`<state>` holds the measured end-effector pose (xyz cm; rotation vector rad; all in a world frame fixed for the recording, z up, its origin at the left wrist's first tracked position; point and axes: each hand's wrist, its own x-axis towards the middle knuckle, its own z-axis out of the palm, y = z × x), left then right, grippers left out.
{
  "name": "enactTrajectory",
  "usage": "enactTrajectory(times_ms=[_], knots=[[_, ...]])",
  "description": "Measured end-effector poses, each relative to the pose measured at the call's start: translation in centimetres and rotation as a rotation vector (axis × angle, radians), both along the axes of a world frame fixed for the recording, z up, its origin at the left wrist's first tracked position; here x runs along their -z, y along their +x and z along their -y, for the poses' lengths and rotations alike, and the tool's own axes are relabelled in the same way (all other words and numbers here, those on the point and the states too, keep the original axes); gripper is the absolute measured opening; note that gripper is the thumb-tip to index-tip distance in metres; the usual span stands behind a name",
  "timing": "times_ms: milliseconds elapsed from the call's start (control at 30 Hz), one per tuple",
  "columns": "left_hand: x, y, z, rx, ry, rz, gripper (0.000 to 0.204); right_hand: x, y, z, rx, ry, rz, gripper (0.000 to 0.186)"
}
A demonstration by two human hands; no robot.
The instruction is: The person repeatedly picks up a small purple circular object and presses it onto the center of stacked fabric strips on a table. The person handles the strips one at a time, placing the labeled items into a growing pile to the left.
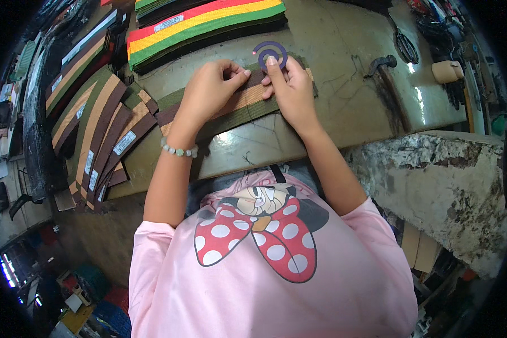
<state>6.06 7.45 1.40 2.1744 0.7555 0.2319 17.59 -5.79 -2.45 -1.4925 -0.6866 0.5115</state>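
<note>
My right hand (294, 97) grips a purple spiral mosquito coil (272, 44) between thumb and fingers; the outer end of the coil glows red. Under both hands lies a striped webbing strip (247, 102) in green, tan and brown, flat on the table. My left hand (207, 91) is over the strip's far edge, left of the coil, with thumb and forefinger pinched together. Whatever is between those fingertips, if anything, is too small to make out. The coil's lit end points toward the left hand and is apart from it.
Fanned striped strips with white labels (98, 132) lie on the left. A stack of red, yellow and green webbing (208, 31) stands at the back. A hammer (384, 63) and a tan roll (447, 71) are on the right of the worn table (343, 50), with loose threads.
</note>
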Motion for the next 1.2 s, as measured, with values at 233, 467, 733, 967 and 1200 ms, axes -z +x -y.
enactTrajectory(times_ms=[233, 467, 733, 967, 1200], knots=[[0.9, -0.7, 0.2, -0.073, -0.060, 0.174, 0.024, -0.3, -0.4, 0.1, -0.003, 0.037, 0.069, 0.024], [1.4, -0.8, 0.3, -0.173, 0.189, 0.271, 0.022, -0.6, -0.8, 0.1, 0.008, 0.025, 0.096, 0.024], [0.9, -1.0, 2.0, 0.137, 0.387, 0.282, 0.012, -0.2, -0.4, 0.3, -0.021, -0.018, 0.054, 0.028], [1.9, -1.3, 2.5, 0.044, 0.567, 0.193, 0.012, -0.1, -0.5, 0.1, -0.006, -0.032, 0.260, 0.025], [3.2, -2.0, 2.6, -0.043, 0.491, 0.248, 0.012, -1.0, -0.9, 0.9, -0.092, -0.109, 0.316, 0.020]])
